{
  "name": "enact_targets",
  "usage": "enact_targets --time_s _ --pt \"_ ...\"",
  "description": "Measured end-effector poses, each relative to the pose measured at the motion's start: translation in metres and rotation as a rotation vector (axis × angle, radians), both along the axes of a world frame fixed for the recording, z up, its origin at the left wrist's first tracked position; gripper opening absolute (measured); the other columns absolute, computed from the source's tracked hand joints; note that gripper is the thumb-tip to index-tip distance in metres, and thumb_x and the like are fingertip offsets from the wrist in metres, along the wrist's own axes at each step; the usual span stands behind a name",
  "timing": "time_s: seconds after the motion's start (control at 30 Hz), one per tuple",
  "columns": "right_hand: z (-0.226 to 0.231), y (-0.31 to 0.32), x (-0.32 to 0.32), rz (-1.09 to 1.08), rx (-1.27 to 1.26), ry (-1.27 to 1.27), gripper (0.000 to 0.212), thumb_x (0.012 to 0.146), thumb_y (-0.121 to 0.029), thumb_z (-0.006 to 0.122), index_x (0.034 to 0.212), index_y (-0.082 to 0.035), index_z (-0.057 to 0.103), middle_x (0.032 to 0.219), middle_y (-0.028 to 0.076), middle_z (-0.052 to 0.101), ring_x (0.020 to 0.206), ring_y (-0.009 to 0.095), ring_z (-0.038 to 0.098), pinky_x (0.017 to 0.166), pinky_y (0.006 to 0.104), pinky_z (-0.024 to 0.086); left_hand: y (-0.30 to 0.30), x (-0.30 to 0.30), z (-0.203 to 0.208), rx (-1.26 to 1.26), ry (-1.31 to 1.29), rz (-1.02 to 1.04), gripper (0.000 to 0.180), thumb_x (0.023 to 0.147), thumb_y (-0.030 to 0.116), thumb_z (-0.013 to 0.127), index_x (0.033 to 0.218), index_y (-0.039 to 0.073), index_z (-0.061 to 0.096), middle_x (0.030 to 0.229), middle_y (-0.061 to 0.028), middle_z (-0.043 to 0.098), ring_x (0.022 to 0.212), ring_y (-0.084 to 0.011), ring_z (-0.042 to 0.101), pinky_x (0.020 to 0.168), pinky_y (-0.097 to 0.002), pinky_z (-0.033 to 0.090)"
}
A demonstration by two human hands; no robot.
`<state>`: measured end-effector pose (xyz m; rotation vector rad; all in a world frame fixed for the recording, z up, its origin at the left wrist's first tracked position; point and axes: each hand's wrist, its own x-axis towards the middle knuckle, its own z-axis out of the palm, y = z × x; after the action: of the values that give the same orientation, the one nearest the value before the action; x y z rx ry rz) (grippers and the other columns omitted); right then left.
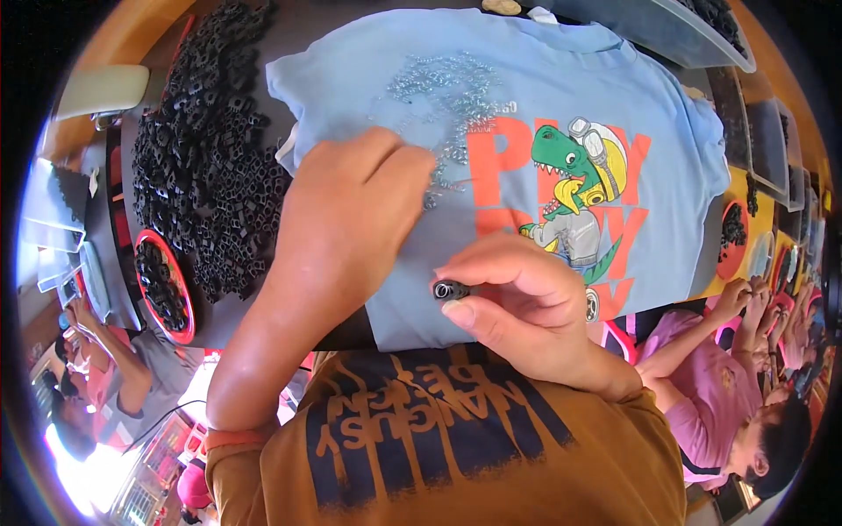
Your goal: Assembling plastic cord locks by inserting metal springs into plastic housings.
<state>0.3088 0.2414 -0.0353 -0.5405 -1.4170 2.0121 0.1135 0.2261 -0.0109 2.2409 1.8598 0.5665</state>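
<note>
Between the thumb and forefinger of my right hand (531, 302) is a small black plastic part (441, 290), its end turned up with a shiny ring inside a round opening. My left hand (364, 197) is curled low over the blue T-shirt (351, 83), at the near edge of a scatter of small metal springs (447, 83). Its fingers are bent together and their tips are hidden, so what they pinch, if anything, does not show. The T-shirt lies spread on the dark table and carries a printed dinosaur.
A large heap of black plastic parts (215, 167) covers the table's left side. Near it stands a red-rimmed plate (187, 316) of black pieces. A clear bin (667, 35) is at the far right. People sit on both sides, one in a pink shirt (706, 377).
</note>
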Motion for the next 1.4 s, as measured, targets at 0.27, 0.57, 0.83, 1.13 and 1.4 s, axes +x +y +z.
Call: enact_targets --time_s 0.27,0.57,0.83,1.13,1.4 --pt "0.002 0.001 -0.003 0.000 -0.028 0.064 0.024 0.082 0.008 0.059 0.105 0.005 0.059 0.101 0.013 0.059 0.090 0.017 0.057 0.076 0.0277 0.047 -0.018 -0.013 -0.001 0.059 -0.019 0.159 0.016 0.073 0.003 0.062 0.088 0.007 0.059 0.075 -0.0086 0.054 0.069 -0.0301 0.055 0.062 -0.0384 0.041" --pt "0.003 -0.006 -0.003 -0.033 -0.003 -0.025 0.025 0.079 0.008 0.064 0.103 0.004 0.060 0.100 0.012 0.061 0.088 0.017 0.057 0.076 0.0266 0.044 -0.070 -0.008 0.002 0.145 -0.150 0.077 0.029 0.061 0.002 0.063 0.090 0.004 0.062 0.073 -0.0056 0.055 0.068 -0.0230 0.056 0.058 -0.0341 0.041" --pt "0.005 -0.012 -0.008 -0.050 0.073 -0.129 0.022 0.081 0.005 0.064 0.103 0.002 0.059 0.099 0.011 0.060 0.086 0.015 0.057 0.076 0.0260 0.046 -0.105 -0.056 0.010 0.139 -0.059 0.647 0.017 0.076 0.001 0.063 0.093 0.003 0.063 0.083 -0.0117 0.060 0.074 -0.0303 0.057 0.066 -0.0374 0.044" --pt "0.010 -0.015 -0.015 -0.031 0.092 -0.119 0.023 0.081 0.005 0.064 0.102 0.002 0.059 0.100 0.011 0.061 0.088 0.016 0.057 0.078 0.0268 0.046 -0.106 -0.071 0.006 0.048 0.051 0.642 0.016 0.079 0.009 0.063 0.094 0.006 0.064 0.090 -0.0083 0.059 0.077 -0.0294 0.056 0.070 -0.0368 0.044" --pt "0.009 -0.017 -0.016 -0.016 0.059 -0.093 0.024 0.079 0.007 0.065 0.102 0.003 0.059 0.100 0.013 0.060 0.091 0.019 0.058 0.080 0.0286 0.046 -0.095 -0.063 0.010 0.045 0.086 0.576 0.015 0.077 0.010 0.065 0.092 0.007 0.065 0.088 -0.0073 0.059 0.076 -0.0287 0.057 0.071 -0.0366 0.044"
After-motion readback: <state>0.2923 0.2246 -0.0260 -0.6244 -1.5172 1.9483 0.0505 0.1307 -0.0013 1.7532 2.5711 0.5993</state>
